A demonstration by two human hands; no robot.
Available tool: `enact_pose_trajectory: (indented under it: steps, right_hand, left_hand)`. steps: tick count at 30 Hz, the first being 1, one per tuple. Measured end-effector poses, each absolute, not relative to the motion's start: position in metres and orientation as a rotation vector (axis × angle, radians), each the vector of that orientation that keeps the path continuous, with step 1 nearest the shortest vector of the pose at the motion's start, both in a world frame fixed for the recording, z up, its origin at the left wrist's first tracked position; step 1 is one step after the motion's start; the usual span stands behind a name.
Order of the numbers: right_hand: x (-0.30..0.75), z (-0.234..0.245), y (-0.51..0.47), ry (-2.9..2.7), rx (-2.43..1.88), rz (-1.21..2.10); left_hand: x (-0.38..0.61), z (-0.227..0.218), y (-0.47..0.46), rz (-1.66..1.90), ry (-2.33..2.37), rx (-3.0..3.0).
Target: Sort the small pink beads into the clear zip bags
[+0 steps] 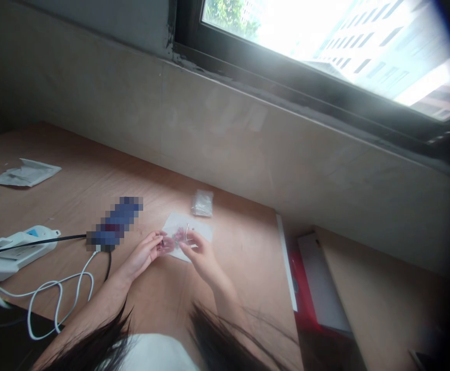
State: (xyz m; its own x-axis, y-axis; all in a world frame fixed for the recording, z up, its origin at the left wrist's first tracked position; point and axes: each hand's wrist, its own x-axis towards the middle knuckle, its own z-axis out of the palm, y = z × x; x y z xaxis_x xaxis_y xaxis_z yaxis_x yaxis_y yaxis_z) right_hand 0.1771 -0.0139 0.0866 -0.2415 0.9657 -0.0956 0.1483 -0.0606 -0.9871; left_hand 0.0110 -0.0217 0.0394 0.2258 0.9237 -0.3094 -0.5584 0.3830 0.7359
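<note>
A white sheet [205, 233] lies on the table between my two hands, with small pinkish, see-through pieces [180, 233] on it. My left hand [144, 254] comes in over the sheet's left edge, its fingers closed on a pinkish translucent piece [166, 245]. Over the right side of the sheet, my right hand [201, 253] has thumb and forefinger drawn together in a pinch. A thin white strand [187, 230] shows beside its fingertips; whether they grip it, I cannot make out.
A clear plastic packet [202, 203] lies beyond the sheet. To the left are a blurred-out dark blue device [117, 222] with cables, a white power strip [19, 252] and a crumpled white wrapper [27, 173]. The wooden table [248, 247] meets the wall below a window.
</note>
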Motion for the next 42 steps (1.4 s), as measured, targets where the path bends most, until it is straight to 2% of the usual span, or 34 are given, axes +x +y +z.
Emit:
enact_pose_trajectory:
  steps: [7,16,21,29,42]
  right_hand:
    - [0.178,0.079,-0.014,-1.506,-1.243,1.341]
    - [0.180,0.093,-0.008,-1.532,-1.153,1.452]
    - [0.180,0.097,-0.002,-1.518,-1.124,1.469]
    - [0.178,0.085,-0.002,-1.006,-1.229,1.516]
    - [0.179,0.086,-0.006,-1.103,-1.274,1.377]
  left_hand:
    - [0.003,0.046,-0.023,0.992,0.971,0.802]
    - [-0.003,0.086,-0.003,0.808,0.989,1.305]
    - [-0.003,0.100,0.008,0.784,0.993,1.363]
    - [-0.001,0.100,0.008,0.815,1.100,1.401]
    - [0.002,0.101,0.007,0.854,1.146,1.377]
